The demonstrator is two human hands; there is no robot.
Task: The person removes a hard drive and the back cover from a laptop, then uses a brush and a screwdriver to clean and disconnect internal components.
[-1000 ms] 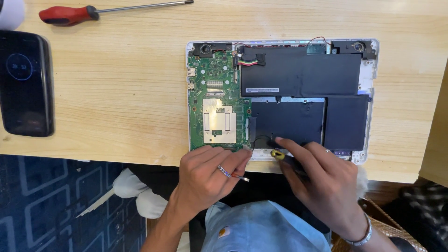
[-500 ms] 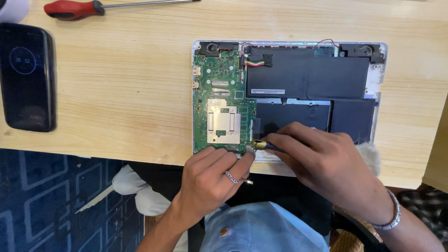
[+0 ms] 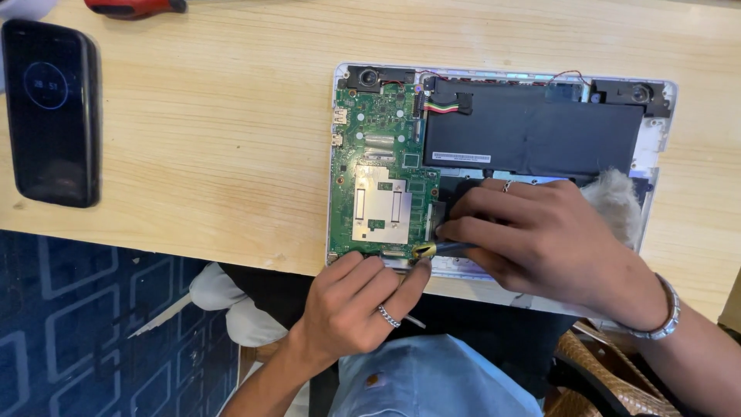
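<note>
An opened laptop (image 3: 656,131) lies bottom-up on the wooden table, showing a green circuit board (image 3: 378,147) on the left and a black battery pack (image 3: 532,135) on the right. My right hand (image 3: 548,235) rests over the lower battery area and grips a small screwdriver (image 3: 432,249) with a yellow and black handle, its tip at the board's near edge. My left hand (image 3: 351,305), wearing a ring, sits at the laptop's near edge with fingertips touching the case beside the screwdriver tip.
A black phone (image 3: 52,116) with a lit screen lies at the table's far left. A red-handled screwdriver (image 3: 135,6) sits at the top edge. Below the table edge are a blue patterned floor (image 3: 85,332) and my lap in blue cloth (image 3: 432,386).
My right hand has slid left over the battery and brought the small screwdriver to the circuit board's near edge. The view has shifted, so the laptop sits further right and lower.
</note>
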